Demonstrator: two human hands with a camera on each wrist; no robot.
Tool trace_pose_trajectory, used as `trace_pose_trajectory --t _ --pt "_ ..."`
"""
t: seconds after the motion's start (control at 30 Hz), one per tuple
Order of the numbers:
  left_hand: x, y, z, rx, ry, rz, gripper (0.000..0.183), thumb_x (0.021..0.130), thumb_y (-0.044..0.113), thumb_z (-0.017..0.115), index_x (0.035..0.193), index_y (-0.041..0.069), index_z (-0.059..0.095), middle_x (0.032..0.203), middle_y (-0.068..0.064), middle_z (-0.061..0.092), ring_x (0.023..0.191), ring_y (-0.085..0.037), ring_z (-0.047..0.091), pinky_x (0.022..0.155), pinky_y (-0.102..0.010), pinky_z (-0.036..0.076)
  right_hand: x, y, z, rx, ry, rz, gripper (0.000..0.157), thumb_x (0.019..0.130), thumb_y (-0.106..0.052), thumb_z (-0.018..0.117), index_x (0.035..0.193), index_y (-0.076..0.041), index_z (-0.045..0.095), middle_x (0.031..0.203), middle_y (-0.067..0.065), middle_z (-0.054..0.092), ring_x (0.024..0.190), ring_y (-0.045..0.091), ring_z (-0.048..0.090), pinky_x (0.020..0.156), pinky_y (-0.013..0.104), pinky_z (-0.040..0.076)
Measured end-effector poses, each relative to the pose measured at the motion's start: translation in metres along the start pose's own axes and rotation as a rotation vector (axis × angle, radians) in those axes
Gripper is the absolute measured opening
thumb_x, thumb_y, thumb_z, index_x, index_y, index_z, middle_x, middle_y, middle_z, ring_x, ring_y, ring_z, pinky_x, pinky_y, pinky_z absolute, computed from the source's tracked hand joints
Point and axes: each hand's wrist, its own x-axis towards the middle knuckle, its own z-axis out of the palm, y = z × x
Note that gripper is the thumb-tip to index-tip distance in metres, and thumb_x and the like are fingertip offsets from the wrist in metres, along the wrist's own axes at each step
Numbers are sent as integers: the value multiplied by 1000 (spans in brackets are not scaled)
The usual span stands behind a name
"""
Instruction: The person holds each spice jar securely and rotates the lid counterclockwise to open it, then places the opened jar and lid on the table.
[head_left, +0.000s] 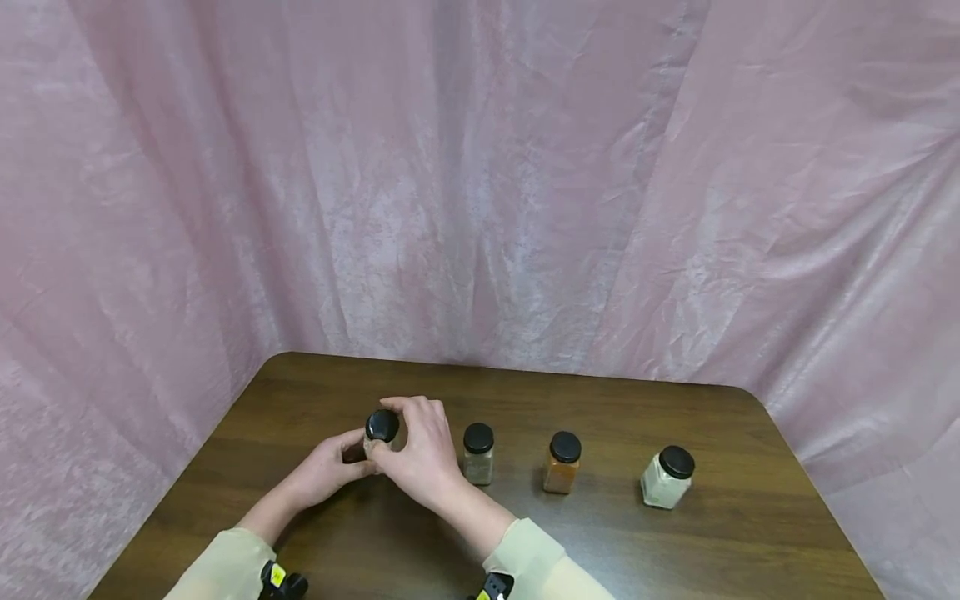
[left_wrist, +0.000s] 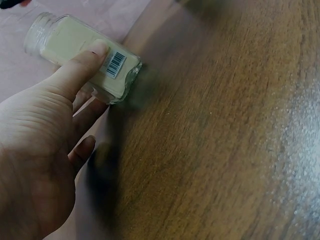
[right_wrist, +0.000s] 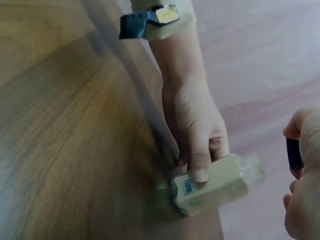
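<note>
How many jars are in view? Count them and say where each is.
4: one open jar in the left hand, then, rightward across the table, a greyish jar, an orange jar and a white jar. Others may be hidden.

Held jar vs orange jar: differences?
Lid: the held jar is uncapped, its black lid pinched in the right hand; the orange jar is capped.
Contents: pale yellow in the held jar, orange in the orange jar.
Handling: the left hand grips the held jar; no hand touches the orange jar.
Shared: clear walls, black lids.
</note>
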Motion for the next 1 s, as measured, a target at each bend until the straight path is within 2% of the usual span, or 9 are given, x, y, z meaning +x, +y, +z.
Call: trace_pose_trajectory --t 0.1,0.27,0.57,0.73,0.87,1.0 --pt "-3 -4 0 1 3 3 60 95 31 75 150 18 53 142 -7 60 127 -26 57 95 -28 49 -8 -3 -7 6 -33 -37 53 86 -29 74 137 -28 64 118 -13 57 112 11 44 88 31 41" --pt "-3 -4 1 -10 11 14 55 95 33 74 146 18 57 139 -7 62 125 -24 58 94 -27 49 -21 -6 -19 15 -28 -102 49 87 -30 77 134 -32 66 117 -13 56 114 11 44 90 33 42" --pt "-7 -3 3 -15 15 10 55 95 28 75 143 9 57 132 -6 66 119 -18 60 96 -26 47 -43 -8 -27 60 -52 -146 45 86 -35 83 128 -25 69 114 -16 62 109 7 48 89 27 44" --pt "-6 0 3 -19 24 21 52 94 28 77 141 11 60 128 -5 68 119 -23 61 96 -31 49 -51 -5 -30 57 -101 -107 42 85 -35 84 124 -27 68 114 -21 64 108 5 50 89 28 45" --pt "0 1 3 -22 21 42 52 92 28 78 139 15 61 127 -3 68 119 -25 61 96 -33 50 -55 0 -35 74 -141 -39 41 85 -33 83 122 -29 66 112 -20 64 108 6 52 89 30 45" --pt "2 0 3 -13 19 58 50 92 29 79 137 16 63 126 -2 69 120 -23 61 98 -35 49 -61 8 -36 77 -183 -32 42 85 -31 82 124 -28 66 112 -19 65 106 6 53 87 29 47"
